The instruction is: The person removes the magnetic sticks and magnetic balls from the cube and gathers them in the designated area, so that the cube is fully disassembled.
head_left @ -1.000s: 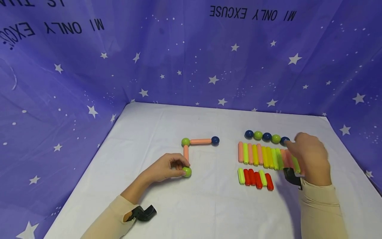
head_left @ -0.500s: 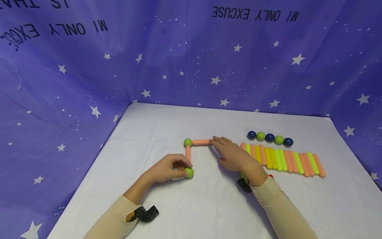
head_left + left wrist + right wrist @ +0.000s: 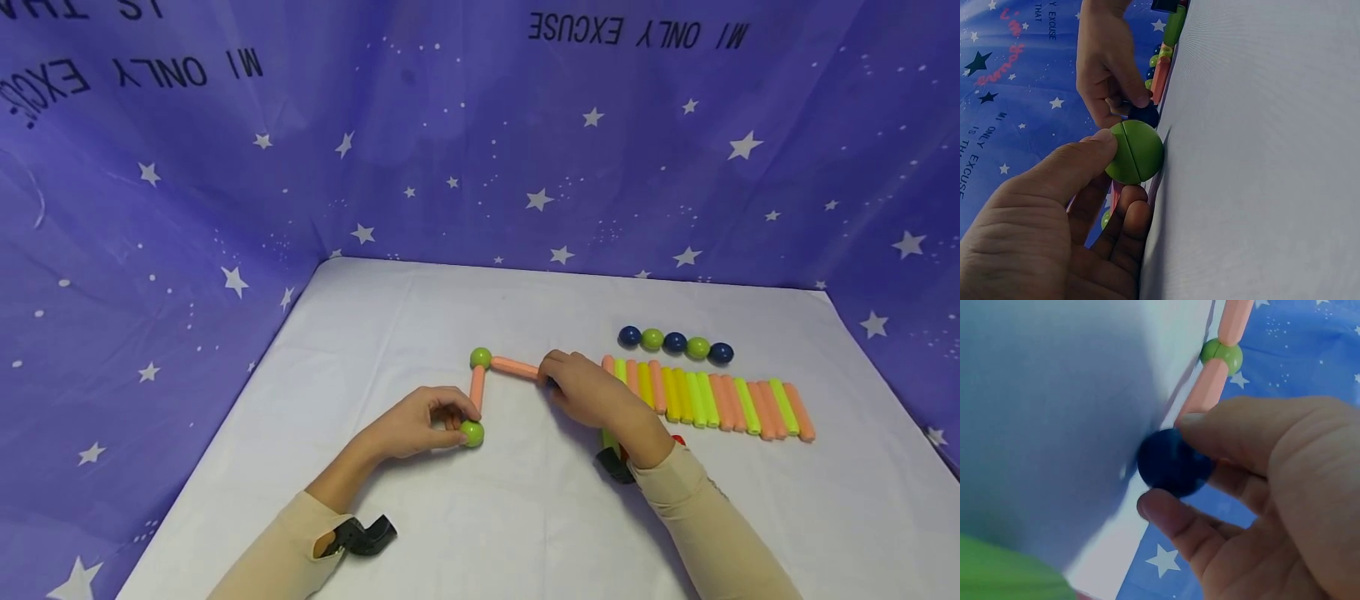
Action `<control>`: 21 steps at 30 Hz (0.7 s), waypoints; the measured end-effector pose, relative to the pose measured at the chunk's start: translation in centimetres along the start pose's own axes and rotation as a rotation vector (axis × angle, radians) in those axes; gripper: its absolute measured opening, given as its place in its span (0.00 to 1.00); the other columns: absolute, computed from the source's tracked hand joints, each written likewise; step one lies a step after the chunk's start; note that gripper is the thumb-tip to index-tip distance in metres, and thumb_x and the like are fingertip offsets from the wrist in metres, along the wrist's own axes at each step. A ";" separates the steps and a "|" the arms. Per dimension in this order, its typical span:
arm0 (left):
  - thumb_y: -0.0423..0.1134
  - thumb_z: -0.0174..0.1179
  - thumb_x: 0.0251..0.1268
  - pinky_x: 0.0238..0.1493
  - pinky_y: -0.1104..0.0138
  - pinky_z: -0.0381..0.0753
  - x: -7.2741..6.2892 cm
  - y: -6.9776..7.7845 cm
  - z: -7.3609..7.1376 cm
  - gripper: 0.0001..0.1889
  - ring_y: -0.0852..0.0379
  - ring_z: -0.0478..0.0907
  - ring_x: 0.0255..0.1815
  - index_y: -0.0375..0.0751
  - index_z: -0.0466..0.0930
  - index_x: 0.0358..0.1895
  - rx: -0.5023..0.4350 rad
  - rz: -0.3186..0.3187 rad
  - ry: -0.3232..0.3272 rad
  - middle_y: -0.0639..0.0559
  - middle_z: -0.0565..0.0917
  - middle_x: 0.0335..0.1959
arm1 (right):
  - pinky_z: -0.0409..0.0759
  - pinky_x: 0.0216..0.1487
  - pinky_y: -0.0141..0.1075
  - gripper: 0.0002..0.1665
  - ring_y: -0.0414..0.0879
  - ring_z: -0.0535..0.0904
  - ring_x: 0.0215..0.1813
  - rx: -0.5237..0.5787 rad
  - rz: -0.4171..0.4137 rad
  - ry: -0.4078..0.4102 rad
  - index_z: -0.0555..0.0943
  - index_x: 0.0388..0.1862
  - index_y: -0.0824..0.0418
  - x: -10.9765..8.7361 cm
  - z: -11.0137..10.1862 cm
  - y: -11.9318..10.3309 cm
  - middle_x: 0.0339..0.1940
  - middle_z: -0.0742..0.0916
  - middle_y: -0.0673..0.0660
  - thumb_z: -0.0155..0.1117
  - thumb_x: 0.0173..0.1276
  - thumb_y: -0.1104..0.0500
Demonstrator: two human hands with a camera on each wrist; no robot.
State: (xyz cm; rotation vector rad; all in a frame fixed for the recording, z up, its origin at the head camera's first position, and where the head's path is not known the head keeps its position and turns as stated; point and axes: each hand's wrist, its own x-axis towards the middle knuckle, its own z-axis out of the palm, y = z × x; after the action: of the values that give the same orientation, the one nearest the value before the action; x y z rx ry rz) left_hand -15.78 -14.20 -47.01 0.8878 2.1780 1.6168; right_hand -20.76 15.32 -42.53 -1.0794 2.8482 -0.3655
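Observation:
My left hand (image 3: 416,423) pinches a green ball (image 3: 1136,153) between thumb and fingers at the near end of a chain. From it a salmon-pink stick (image 3: 477,390) runs away from me to a second green ball (image 3: 481,358) at the corner. Another pink stick (image 3: 514,367) leads right from that corner, slanting slightly toward me. At its far end my right hand (image 3: 588,390) grips a dark blue ball (image 3: 1174,464), mostly covered by the fingers in the head view. The chain lies on the white cloth.
Right of the chain, several blue and green balls (image 3: 675,342) form a row. In front lies a long row of pink, yellow and lime sticks (image 3: 701,400). My right wrist largely hides shorter red and lime sticks. A purple star-printed curtain (image 3: 480,167) surrounds the table.
My right hand came left from the loose pieces to the blue ball and curled round it. The right-hand pink stick's end swung toward me, and the corner ball shifted slightly right. My left hand stayed put.

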 end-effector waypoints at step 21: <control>0.24 0.67 0.57 0.40 0.63 0.78 -0.2 1.8 0.0 0.13 0.49 0.76 0.37 0.35 0.82 0.45 -0.012 -0.011 0.004 0.43 0.82 0.39 | 0.80 0.35 0.43 0.20 0.53 0.77 0.37 0.340 0.382 0.140 0.71 0.55 0.62 -5.3 -6.2 8.4 0.44 0.82 0.63 0.62 0.65 0.62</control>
State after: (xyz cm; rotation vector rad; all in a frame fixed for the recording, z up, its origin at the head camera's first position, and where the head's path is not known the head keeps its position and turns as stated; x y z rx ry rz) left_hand -15.10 -13.96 -45.39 0.8684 2.1699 1.6261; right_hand -23.12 26.17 -38.71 -0.4560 2.8711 -0.8759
